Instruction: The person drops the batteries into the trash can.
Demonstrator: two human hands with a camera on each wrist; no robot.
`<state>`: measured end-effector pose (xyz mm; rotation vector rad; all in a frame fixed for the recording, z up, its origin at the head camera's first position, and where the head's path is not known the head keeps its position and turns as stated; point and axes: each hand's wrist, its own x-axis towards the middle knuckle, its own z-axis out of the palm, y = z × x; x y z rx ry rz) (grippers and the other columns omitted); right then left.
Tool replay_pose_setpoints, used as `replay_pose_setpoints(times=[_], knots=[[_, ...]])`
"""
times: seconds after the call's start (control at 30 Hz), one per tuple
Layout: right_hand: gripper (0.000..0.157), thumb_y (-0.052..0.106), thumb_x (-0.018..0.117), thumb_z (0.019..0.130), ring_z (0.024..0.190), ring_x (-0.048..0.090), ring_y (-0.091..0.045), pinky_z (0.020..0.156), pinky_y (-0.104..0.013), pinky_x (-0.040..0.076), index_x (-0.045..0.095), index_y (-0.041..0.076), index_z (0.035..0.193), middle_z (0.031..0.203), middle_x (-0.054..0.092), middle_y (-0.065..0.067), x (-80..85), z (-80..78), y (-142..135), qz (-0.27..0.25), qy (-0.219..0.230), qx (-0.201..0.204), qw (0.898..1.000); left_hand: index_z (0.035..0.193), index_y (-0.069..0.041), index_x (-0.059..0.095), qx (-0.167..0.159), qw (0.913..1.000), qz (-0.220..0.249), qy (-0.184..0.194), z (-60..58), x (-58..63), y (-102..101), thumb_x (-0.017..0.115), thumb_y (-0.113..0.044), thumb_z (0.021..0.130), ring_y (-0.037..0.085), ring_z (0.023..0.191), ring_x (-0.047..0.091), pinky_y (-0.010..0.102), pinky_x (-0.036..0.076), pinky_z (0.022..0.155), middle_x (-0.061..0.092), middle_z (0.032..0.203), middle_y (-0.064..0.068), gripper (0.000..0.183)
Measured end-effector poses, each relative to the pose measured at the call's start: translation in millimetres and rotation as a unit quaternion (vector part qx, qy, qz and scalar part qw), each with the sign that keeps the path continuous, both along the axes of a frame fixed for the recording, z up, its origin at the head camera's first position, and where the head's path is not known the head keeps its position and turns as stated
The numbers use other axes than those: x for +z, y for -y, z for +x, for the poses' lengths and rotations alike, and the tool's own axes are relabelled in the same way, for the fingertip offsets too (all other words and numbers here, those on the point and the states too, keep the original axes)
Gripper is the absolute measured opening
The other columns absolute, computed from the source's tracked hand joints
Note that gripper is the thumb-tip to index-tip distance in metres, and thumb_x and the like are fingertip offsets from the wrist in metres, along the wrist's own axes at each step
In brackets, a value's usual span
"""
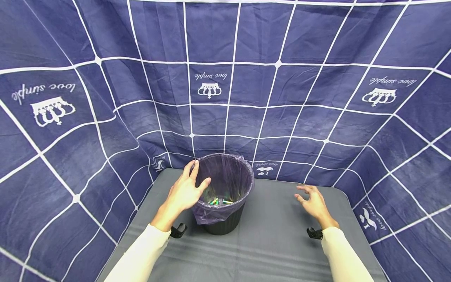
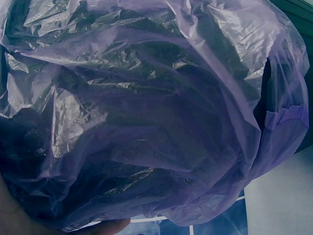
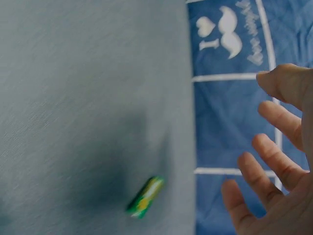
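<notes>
A black bin (image 1: 222, 227) lined with a thin purple plastic bag (image 1: 225, 215) stands on the grey surface. Over its left rim is my left hand (image 1: 184, 190), fingers loosely bent and nothing in them. The left wrist view is mostly filled by the bag (image 2: 161, 122). Small shiny green and gold cylinders, like batteries (image 1: 227, 202), lie at the bottom of the bin. Off to the right, my right hand (image 1: 313, 203) hovers over the grey surface with spread, relaxed fingers. In the right wrist view, a green and yellow battery (image 3: 145, 197) lies near those fingers, close to the surface's edge.
Blue cloth (image 1: 253, 90) with white grid lines and printed crowns hangs behind and on both sides. The grey surface (image 1: 271, 235) ends against it. A black strap (image 1: 178, 231) is at the left wrist, another (image 1: 314, 233) at the right.
</notes>
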<state>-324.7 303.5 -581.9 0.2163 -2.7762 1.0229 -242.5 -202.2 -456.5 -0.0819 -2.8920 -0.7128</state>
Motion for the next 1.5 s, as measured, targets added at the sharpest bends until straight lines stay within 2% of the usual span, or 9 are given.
replay_pose_setpoints(times=[0.23,0.5,0.67,0.77,0.9,1.03,1.13,1.23,1.5], knots=[[0.055,0.020,0.078,0.111,0.157,0.042,-0.074,0.130,-0.083,0.034,0.066,-0.006,0.158,0.171,0.047,-0.043,-14.9,4.9,-23.8,0.034,0.075,0.002,0.997,0.186,-0.007,0.027,-0.002,1.0000,0.000,-0.006,-0.5,2.3,0.1,0.058,-0.063,0.117,0.053,0.164,0.054,0.073,0.055,0.120,0.026,0.193,0.016,0.094],[0.056,0.021,0.078,0.109,0.157,0.046,-0.073,0.129,-0.083,0.038,0.066,-0.007,0.157,0.169,0.051,-0.044,-35.3,13.5,-38.8,0.072,0.092,0.034,0.993,0.186,-0.006,0.027,-0.002,1.0000,0.001,-0.006,1.5,4.2,-1.5,0.059,-0.062,0.117,0.052,0.165,0.053,0.073,0.054,0.121,0.025,0.193,0.015,0.093],[0.048,0.015,0.081,0.106,0.153,0.056,-0.068,0.126,-0.079,0.044,0.074,-0.009,0.147,0.160,0.064,-0.039,-44.4,19.0,-43.7,0.074,0.068,0.041,0.994,0.186,-0.006,0.027,-0.002,1.0000,0.001,-0.004,2.1,4.0,-1.6,0.057,-0.063,0.118,0.053,0.164,0.054,0.074,0.055,0.119,0.024,0.194,0.015,0.093],[0.042,0.011,0.085,0.102,0.143,0.068,-0.061,0.120,-0.071,0.054,0.079,-0.009,0.138,0.154,0.071,-0.034,-46.8,22.5,-44.0,0.072,0.054,0.037,0.995,0.186,-0.007,0.027,-0.001,1.0000,0.003,-0.004,2.3,3.9,-1.5,0.056,-0.063,0.118,0.054,0.162,0.055,0.075,0.055,0.118,0.025,0.194,0.015,0.092],[0.036,0.006,0.091,0.095,0.117,0.083,-0.038,0.099,-0.041,0.066,0.085,-0.006,0.129,0.148,0.077,-0.027,-49.6,27.6,-43.0,0.056,0.052,0.030,0.997,0.186,-0.008,0.027,0.001,1.0000,0.003,-0.003,2.8,3.9,-1.2,0.057,-0.062,0.118,0.054,0.162,0.056,0.075,0.056,0.117,0.024,0.194,0.014,0.092],[0.034,0.001,0.093,0.092,0.099,0.077,-0.006,0.085,-0.016,0.058,0.087,-0.004,0.125,0.143,0.079,-0.025,-54.3,32.7,-42.0,0.018,0.062,0.018,0.998,0.186,-0.007,0.027,0.001,1.0000,0.000,-0.004,2.4,2.7,-1.3,0.058,-0.060,0.119,0.054,0.161,0.056,0.075,0.056,0.117,0.025,0.193,0.015,0.091],[0.032,0.000,0.093,0.093,0.095,0.072,0.004,0.083,-0.012,0.057,0.087,-0.004,0.124,0.140,0.079,-0.027,-57.2,36.2,-41.6,-0.003,0.061,0.010,0.998,0.186,-0.007,0.027,0.000,1.0000,0.001,-0.004,2.3,2.5,-1.4,0.058,-0.060,0.119,0.055,0.161,0.056,0.076,0.056,0.117,0.025,0.193,0.016,0.091],[0.030,0.002,0.094,0.094,0.098,0.074,0.001,0.083,-0.011,0.058,0.087,-0.004,0.123,0.139,0.077,-0.028,-60.6,39.0,-40.7,-0.011,0.060,0.000,0.998,0.186,-0.007,0.026,0.000,1.0000,0.000,0.000,2.7,2.9,-1.2,0.057,-0.061,0.119,0.055,0.162,0.056,0.075,0.055,0.118,0.025,0.193,0.016,0.092],[0.023,0.008,0.097,0.094,0.108,0.082,-0.026,0.087,-0.015,0.061,0.090,0.003,0.115,0.131,0.077,-0.025,-70.4,41.5,-36.8,0.002,0.051,-0.024,0.998,0.186,-0.006,0.024,0.001,1.0000,0.002,0.006,2.8,2.7,-0.9,0.057,-0.061,0.118,0.055,0.164,0.053,0.075,0.053,0.121,0.023,0.194,0.016,0.093]])
